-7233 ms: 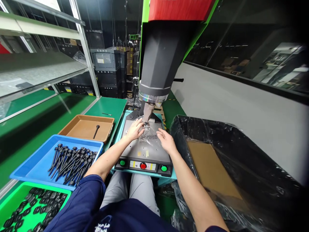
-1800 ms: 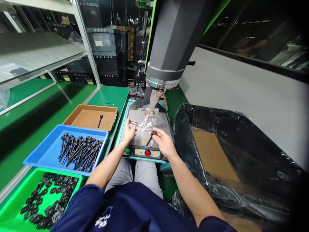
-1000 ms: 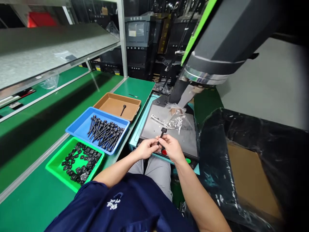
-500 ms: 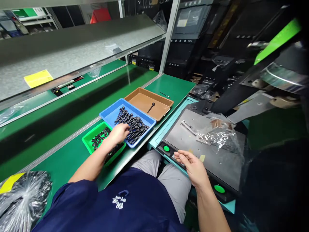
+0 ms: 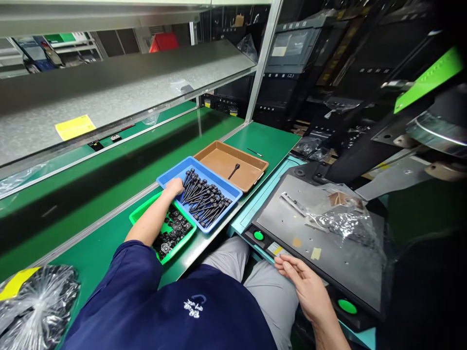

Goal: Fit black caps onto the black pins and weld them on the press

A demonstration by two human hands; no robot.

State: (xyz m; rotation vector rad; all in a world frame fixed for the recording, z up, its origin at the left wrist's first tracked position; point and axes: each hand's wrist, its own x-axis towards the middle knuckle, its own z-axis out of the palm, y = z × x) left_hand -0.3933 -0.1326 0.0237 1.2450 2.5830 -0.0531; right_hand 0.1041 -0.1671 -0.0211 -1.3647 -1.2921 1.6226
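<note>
My left hand (image 5: 174, 187) is in the left end of a blue tray (image 5: 165, 176), its fingers curled in against the ends of black rods. What those fingers hold, if anything, is hidden. Several black rods with thick heads (image 5: 204, 194) fill the tray in a loose heap. Under my left forearm stands a green tray (image 5: 140, 212) with small black nut-like parts (image 5: 177, 226). My right hand (image 5: 304, 284) hovers by the front edge of the machine plate, between two green buttons, fingers loosely stretched and nothing visible in them.
One black rod (image 5: 234, 170) lies in a brown tray (image 5: 215, 151) behind the blue one. Clear plastic wrap (image 5: 343, 214) covers part of the grey machine plate (image 5: 292, 221). A metal shelf (image 5: 127, 80) overhangs the green bench. A bagged bundle (image 5: 40, 306) lies at lower left.
My left hand has moved from the near middle of the blue tray to its left end. My right hand stays by the machine's front edge, slightly lower in view. The camera view has shifted.
</note>
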